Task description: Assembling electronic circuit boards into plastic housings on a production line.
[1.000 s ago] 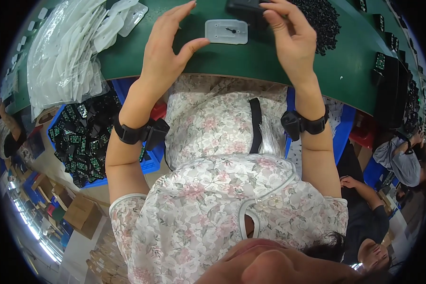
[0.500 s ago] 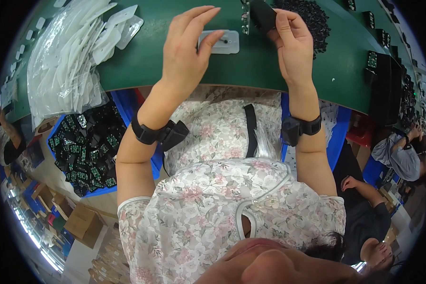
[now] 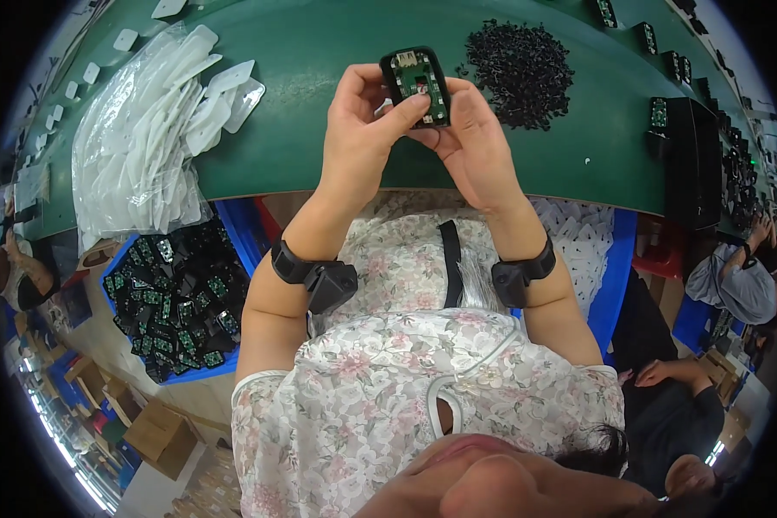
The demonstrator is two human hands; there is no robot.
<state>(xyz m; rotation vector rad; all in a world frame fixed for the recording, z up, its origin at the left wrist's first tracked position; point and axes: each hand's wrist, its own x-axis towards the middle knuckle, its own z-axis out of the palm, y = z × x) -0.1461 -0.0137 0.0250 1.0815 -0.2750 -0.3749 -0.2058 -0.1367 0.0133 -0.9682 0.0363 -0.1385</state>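
Observation:
A black plastic case with a green circuit board (image 3: 416,97) in it is held up over the table, its board side showing. My left hand (image 3: 363,134) grips its left side, with the thumb pressed on the board near the lower middle. Closed around its right and lower edge is my right hand (image 3: 475,142). The fingers behind the case are mostly hidden. To the right of the hands lies a heap of small black parts (image 3: 527,73) on the green table (image 3: 285,155).
Clear bags of white plastic plates (image 3: 138,147) lie at the left. Below the table edge stand a blue bin of black cases with boards (image 3: 177,298) and a blue bin of white pieces (image 3: 578,237). A black box (image 3: 692,164) is at the right. Other people sit on both sides.
My hands have come together on the black case, now turned board side up; before, only the right hand held it. The white plate under my left hand no longer shows on the table.

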